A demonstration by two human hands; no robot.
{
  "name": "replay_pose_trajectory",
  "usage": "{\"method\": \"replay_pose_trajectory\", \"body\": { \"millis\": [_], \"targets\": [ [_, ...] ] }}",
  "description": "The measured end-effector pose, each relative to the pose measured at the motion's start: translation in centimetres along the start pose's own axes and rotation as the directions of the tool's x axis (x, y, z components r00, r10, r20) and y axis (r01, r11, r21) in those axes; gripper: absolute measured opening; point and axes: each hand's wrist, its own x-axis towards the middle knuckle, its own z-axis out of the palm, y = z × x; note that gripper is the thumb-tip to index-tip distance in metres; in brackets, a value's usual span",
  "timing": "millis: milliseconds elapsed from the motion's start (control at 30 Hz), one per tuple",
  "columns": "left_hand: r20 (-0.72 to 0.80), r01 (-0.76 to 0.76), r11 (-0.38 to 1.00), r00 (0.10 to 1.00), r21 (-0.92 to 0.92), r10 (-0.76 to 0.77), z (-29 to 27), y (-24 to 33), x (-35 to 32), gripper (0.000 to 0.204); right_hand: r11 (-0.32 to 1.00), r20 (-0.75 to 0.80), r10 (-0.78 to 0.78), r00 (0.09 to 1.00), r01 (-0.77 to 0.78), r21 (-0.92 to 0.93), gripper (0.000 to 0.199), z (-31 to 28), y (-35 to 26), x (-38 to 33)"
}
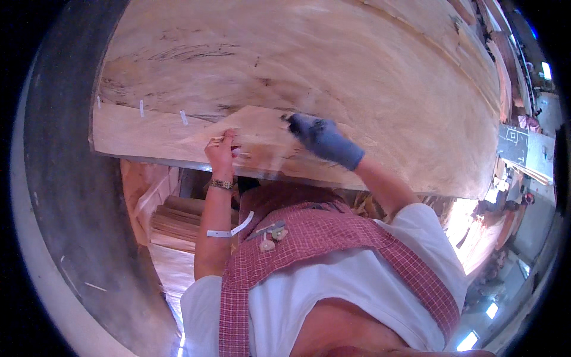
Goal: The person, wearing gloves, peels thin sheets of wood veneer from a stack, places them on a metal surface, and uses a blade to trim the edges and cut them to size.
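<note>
A large sheet of pale wood veneer with dark streaks lies on the table in front of me. Along its near left part, a lighter veneer piece with a pointed edge overlaps it. My left hand, bare and with a band at the wrist, is closed with its fingertips pinching the near edge of this piece. My right hand wears a blue-grey glove with blackened fingertips. Its fingers are bent together over the veneer, by the right end of the lighter piece; whatever they hold is too dark to make out.
Short white tape strips cross the seam at the left. A longer white tape strip hangs on my left forearm. Stacked veneer lies under the table. A dark, curved surface runs along the left. Small tools lie against my checked apron.
</note>
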Motion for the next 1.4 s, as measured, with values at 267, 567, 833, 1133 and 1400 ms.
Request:
{"method": "replay_pose_trajectory", "body": {
  "millis": [267, 567, 833, 1133, 1400],
  "targets": [
    [-0.384, -0.322, 0.915, 0.834, 0.245, 0.396, -0.5, -0.1, -1.8, 0.030, 0.913, 0.296, 0.051, 0.954, 0.076, -0.402, 0.030, 9.4, -2.8, 4.7],
    [0.213, -0.482, 0.231, 0.701, 0.845, 0.680, 2.4, -0.6, -1.6, 0.040, 0.872, 0.322, -0.070, 0.944, 0.215, -0.440, 0.034, 8.8, -2.3, 3.7],
    [0.059, -0.342, 0.331, 0.768, 0.879, 0.638, 5.0, 0.0, -2.2, 0.071, 0.830, 0.577, 0.010, 0.817, 0.315, -0.460, 0.033, 0.3, 4.3, -1.2],
    [-0.027, -0.271, 0.428, 0.819, 0.862, 0.573, 5.0, 0.0, -2.3, 0.089, 0.816, 0.561, -0.059, 0.826, 0.363, -0.450, 0.016, -8.2, 8.6, -1.6],
    [-0.026, -0.289, 0.522, 0.858, 0.803, 0.513, 4.6, 1.4, -2.8, 0.110, 0.749, 0.464, -0.371, 0.804, 0.555, -0.363, 0.021, 5.0, -0.9, 11.0]
  ]
}}
